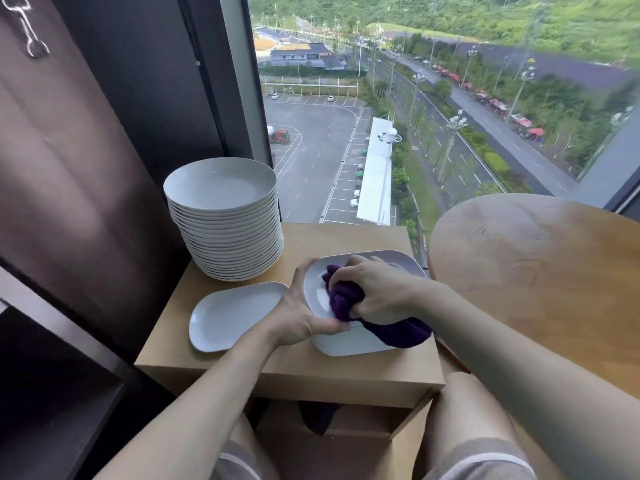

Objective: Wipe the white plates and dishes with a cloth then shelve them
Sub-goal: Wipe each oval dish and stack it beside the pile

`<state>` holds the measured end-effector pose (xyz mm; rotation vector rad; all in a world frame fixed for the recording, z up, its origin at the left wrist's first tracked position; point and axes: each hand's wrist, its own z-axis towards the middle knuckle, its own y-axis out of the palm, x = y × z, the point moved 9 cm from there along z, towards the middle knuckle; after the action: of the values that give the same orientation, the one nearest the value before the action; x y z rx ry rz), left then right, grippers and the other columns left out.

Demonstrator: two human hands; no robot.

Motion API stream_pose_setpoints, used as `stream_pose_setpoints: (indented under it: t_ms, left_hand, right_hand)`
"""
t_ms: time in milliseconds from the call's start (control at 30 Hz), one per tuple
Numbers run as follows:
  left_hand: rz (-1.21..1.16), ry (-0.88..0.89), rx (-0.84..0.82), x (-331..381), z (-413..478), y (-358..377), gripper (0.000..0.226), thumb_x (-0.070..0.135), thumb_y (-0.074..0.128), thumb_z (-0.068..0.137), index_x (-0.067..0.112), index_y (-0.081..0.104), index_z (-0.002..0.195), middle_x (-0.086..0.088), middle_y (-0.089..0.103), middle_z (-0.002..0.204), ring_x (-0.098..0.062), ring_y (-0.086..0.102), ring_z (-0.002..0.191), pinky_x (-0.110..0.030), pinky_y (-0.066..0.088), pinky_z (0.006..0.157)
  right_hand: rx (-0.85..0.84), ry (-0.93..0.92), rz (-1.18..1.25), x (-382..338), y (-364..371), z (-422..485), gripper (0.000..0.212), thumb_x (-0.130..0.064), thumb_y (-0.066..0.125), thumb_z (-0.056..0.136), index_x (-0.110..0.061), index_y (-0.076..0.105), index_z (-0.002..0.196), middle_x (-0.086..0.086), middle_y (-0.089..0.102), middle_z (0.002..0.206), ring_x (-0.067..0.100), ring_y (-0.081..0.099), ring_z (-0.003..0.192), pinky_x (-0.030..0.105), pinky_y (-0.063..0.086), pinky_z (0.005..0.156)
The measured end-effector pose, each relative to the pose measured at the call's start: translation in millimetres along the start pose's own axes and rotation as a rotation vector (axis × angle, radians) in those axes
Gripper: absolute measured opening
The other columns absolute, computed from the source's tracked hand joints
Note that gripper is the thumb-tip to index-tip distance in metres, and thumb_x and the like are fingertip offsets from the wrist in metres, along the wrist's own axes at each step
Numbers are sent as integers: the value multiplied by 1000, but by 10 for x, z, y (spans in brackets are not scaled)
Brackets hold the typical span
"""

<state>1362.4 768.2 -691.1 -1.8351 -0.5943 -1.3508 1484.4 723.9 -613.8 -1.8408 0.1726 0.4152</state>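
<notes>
At the bottom of the frame an open cardboard box point(349, 445) sat between the person's knees, under the pale wooden worktop point(346, 237). Just above, at centre, my left grip point(304, 318) was curled round the left rim of a white rounded-square plate point(316, 294), holding it tilted over a deeper white dish point(346, 345). My right grip point(384, 289) clenched a bunched purple cloth point(346, 301) and pressed it against the plate's glossy face. The cloth's loose end draped over the dish's right edge. To the left, a second flat plate point(232, 317) of the same shape lay on the worktop, just beside my left wrist. Behind it, toward the upper left of the worktop, rose a tall stack of round plates point(225, 220). A round wooden table point(536, 271) crowded the right side, and beyond everything stood a window point(346, 133).
</notes>
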Motion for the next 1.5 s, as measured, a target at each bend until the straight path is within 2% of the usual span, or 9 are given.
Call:
stream_pose_setpoints:
  t_ms: [67, 200, 433, 567, 767, 900, 1067, 1233, 1500]
  left_hand:
    - [-27, 21, -20, 6, 15, 18, 117, 3, 95, 68, 49, 22, 147, 9, 57, 136, 8, 62, 115, -11, 51, 89]
    - [-47, 57, -27, 12, 35, 62, 113, 1, 95, 65, 35, 27, 148, -5, 63, 134, -18, 67, 121, -28, 56, 92]
    - [-1, 49, -1, 57, -12, 14, 119, 20, 100, 66, 48, 23, 152, 16, 54, 141, 8, 55, 124, -8, 45, 94]
    - [32, 12, 17, -3, 5, -12, 121, 33, 102, 60, 54, 24, 149, 19, 52, 137, 5, 52, 125, -13, 44, 103]
    - [25, 28, 22, 4, 21, 3, 116, 22, 100, 66, 49, 25, 150, 24, 48, 132, 25, 47, 110, 4, 39, 84]
    - [12, 33, 27, -11, 21, -1, 118, 20, 100, 65, 49, 25, 151, 20, 50, 133, 16, 52, 116, -2, 43, 91]
    - [-25, 25, -27, -43, 27, 16, 122, 18, 100, 63, 51, 22, 151, 10, 56, 140, -6, 58, 128, -29, 51, 107]
    - [-44, 62, -28, 58, 18, 59, 101, -7, 90, 71, 31, 31, 143, 2, 63, 130, -7, 66, 117, -17, 54, 87]
    - [-49, 31, -8, 11, 11, 28, 119, 23, 101, 64, 52, 25, 152, 17, 56, 141, 4, 57, 125, -18, 48, 102]
  right_hand:
    - [11, -29, 9, -143, 42, 122, 51, -29, 71, 86, -40, 56, 134, -8, 46, 123, 22, 37, 121, 48, 43, 101]
    - [89, -50, -31, -271, 35, 270, 47, -32, 72, 88, -36, 57, 132, -2, 49, 124, 26, 43, 116, 46, 43, 98]
    - [306, 67, -172, 34, -246, 226, 48, -45, 64, 91, -32, 50, 135, 3, 47, 129, 32, 45, 116, 46, 40, 96]
    - [270, 199, -308, 460, -408, 15, 42, -36, 64, 90, -29, 51, 130, 5, 44, 129, 34, 41, 120, 48, 40, 96]
    - [169, 172, -372, 736, -339, -423, 47, -40, 66, 90, -37, 49, 133, 0, 44, 126, 27, 40, 113, 46, 42, 92]
    - [116, 55, -257, 477, -161, -350, 44, -37, 69, 90, -42, 53, 131, -5, 45, 125, 24, 39, 116, 45, 40, 98]
    - [68, -51, -78, 49, -37, -71, 48, -32, 72, 87, -41, 56, 131, -10, 45, 125, 25, 37, 128, 50, 39, 106]
    - [154, -106, -115, -331, 33, 202, 55, -24, 69, 87, -34, 53, 139, -2, 47, 132, 27, 41, 118, 48, 41, 99]
    - [308, 38, -143, 79, -191, 257, 48, -38, 64, 91, -34, 49, 137, 0, 47, 135, 31, 46, 119, 45, 38, 98]
